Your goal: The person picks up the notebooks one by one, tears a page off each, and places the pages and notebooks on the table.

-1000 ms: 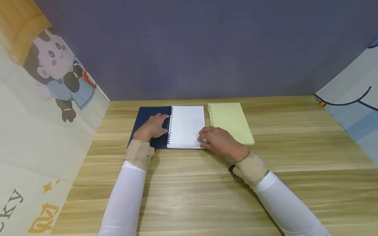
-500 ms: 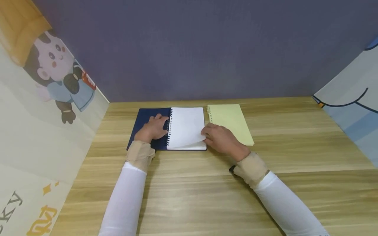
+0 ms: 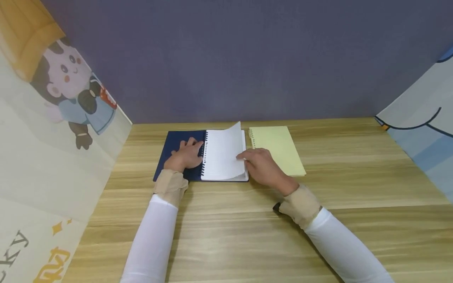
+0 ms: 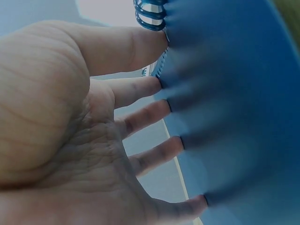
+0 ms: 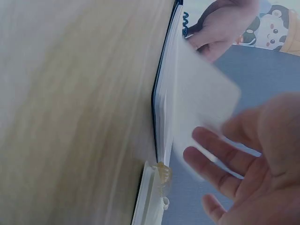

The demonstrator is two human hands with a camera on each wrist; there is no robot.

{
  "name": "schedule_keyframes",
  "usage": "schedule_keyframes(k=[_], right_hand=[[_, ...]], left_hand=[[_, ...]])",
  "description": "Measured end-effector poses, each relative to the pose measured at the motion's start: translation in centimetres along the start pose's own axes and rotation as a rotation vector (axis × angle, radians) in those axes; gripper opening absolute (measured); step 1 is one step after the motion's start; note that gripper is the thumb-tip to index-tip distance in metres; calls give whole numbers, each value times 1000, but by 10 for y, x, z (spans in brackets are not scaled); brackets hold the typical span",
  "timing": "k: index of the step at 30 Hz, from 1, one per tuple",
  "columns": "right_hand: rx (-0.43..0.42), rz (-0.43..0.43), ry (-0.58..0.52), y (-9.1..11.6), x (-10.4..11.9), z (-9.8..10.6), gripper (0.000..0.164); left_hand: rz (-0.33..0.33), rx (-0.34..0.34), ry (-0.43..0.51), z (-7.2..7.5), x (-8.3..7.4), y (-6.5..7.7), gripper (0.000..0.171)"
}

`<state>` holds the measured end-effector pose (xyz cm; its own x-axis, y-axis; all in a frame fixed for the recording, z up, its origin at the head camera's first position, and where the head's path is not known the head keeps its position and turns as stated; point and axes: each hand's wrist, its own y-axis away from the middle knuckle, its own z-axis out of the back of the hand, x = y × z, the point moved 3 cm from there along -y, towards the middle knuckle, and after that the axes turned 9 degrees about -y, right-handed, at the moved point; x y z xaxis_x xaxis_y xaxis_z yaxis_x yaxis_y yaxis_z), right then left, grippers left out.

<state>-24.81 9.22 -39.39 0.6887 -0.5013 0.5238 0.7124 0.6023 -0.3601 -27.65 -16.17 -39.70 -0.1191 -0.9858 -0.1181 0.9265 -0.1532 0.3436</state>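
A spiral notebook [image 3: 163, 167] lies open on the table, its dark blue cover [image 4: 253, 112] folded out to the left and white lined sheets on the right. My left hand [image 3: 185, 155] rests on that cover beside the black coil, fingers spread and fingertips pressing down in the left wrist view. At the right edge, my right hand [image 3: 262, 167] pinches one page [image 3: 228, 147] between thumb and fingers. That page [image 5: 206, 86] is lifted and curved off the stack, its far corner standing up.
A pale yellow spiral notebook [image 3: 279, 147] lies closed just right of the open one, partly behind the right hand. A dark purple-grey wall [image 3: 226, 63] rises behind the wooden table [image 3: 226, 228]. Printed cartoon panels [image 3: 32, 137] flank it on both sides.
My right hand has taken hold of a page's edge and raised it, the sheet now bending up toward the left. The left hand has stayed on the blue cover.
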Motion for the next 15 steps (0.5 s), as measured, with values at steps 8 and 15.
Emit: schedule_keyframes(k=[8,15], right_hand=[[-74,-140,-281,-3,1,3,22],[-109,-260,-324,-14,-3,3,16]], left_hand=[[0,-3,28,-1,2,-2,60],[11,-28,61,-2,6,-4,64]])
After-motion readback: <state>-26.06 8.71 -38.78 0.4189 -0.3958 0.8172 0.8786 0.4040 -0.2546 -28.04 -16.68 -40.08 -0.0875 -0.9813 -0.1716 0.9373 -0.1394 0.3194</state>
